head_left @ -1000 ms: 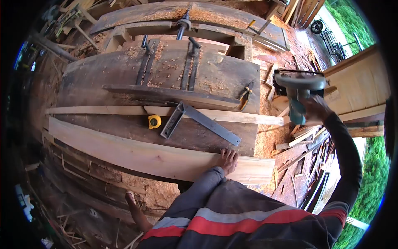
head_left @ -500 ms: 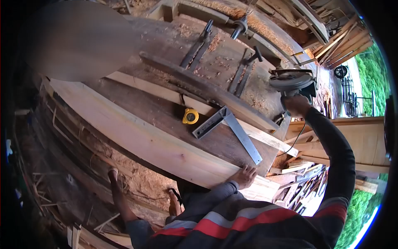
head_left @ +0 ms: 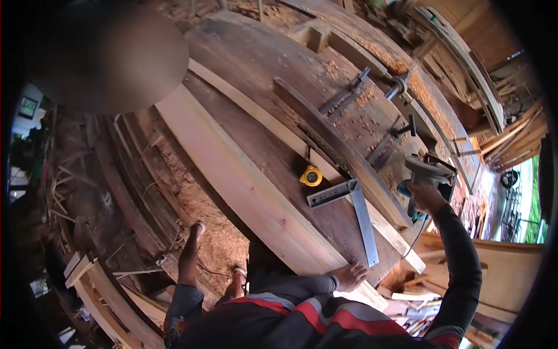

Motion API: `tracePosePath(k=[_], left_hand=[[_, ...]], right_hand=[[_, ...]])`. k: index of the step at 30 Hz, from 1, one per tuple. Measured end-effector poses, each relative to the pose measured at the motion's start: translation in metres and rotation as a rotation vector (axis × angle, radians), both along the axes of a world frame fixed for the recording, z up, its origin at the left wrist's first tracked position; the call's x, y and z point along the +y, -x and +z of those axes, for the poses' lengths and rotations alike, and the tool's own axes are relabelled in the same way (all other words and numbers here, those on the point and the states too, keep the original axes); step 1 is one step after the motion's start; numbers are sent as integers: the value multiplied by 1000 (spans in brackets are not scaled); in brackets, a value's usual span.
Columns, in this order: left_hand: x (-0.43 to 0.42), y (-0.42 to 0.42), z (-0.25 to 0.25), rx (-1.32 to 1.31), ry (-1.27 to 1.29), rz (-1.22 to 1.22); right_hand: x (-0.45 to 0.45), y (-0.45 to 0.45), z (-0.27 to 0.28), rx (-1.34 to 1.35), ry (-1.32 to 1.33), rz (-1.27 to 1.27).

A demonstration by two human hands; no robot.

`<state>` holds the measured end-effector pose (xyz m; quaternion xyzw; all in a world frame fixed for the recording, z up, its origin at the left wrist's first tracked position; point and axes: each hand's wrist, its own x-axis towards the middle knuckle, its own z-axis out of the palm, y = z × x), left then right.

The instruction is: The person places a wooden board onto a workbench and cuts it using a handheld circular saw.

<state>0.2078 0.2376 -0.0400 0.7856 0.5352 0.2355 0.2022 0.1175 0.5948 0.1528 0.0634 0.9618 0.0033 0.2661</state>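
In the head view, my right hand (head_left: pixel 427 198) is wrapped around the teal handle of a circular saw (head_left: pixel 428 168), held at the right end of the bench. My left hand (head_left: pixel 350 276) lies on the near end of a long pale wooden plank (head_left: pixel 250 189), its fingers bent over the far edge. Beyond the plank, a metal try square (head_left: pixel 363 224) and a yellow tape measure (head_left: pixel 311 175) rest on the bench. A narrow wooden strip (head_left: pixel 261 122) runs behind them. The fingertips of my right hand are partly hidden by the saw.
A dark wooden beam (head_left: pixel 343 151) lies across the workbench (head_left: pixel 232 41), with metal clamps (head_left: pixel 392 142) beyond it. The saw's cord (head_left: pixel 417 238) hangs near the bench end. Wood shavings (head_left: pixel 212 215) cover the floor around a person's feet. Curved timbers (head_left: pixel 107 302) stand at lower left.
The view has turned, so the bench and plank appear steeper and further right. My right hand still holds the circular saw; my left hand remains on the plank's end.
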Motion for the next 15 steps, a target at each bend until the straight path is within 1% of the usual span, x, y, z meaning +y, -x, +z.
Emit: tracePosePath(k=[1, 3, 6, 7, 8, 9, 10, 11, 12, 14, 15], left_hand=[[-1, 3, 3, -7, 10, -5], [-1, 6, 8, -13, 36, -11], [-2, 11, 24, 17, 22, 29], [-3, 6, 11, -7, -43, 60], [-1, 7, 15, -8, 25, 49], [-1, 9, 19, -9, 4, 56], [-1, 4, 11, -15, -15, 58], [-2, 4, 10, -26, -52, 68], [1, 2, -2, -5, -55, 71], [-1, -9, -35, -165, -395, 183], [-6, 7, -11, -268, -199, 113]], right_hand=[[-5, 3, -2, 28, 3, 16], [-14, 9, -8, -29, 78, -31], [-12, 8, -29, 2, 80, 56], [-13, 8, -26, 6, 104, 35], [-12, 8, -26, 37, 95, 54], [-12, 6, -26, 75, 89, 51], [-18, 4, -25, 109, 86, 45], [-25, 2, -19, 105, 28, 53], [-31, -1, -19, 125, 26, 58], [-38, -20, -27, 356, -56, 155], [-50, -26, -25, 404, -76, 103]])
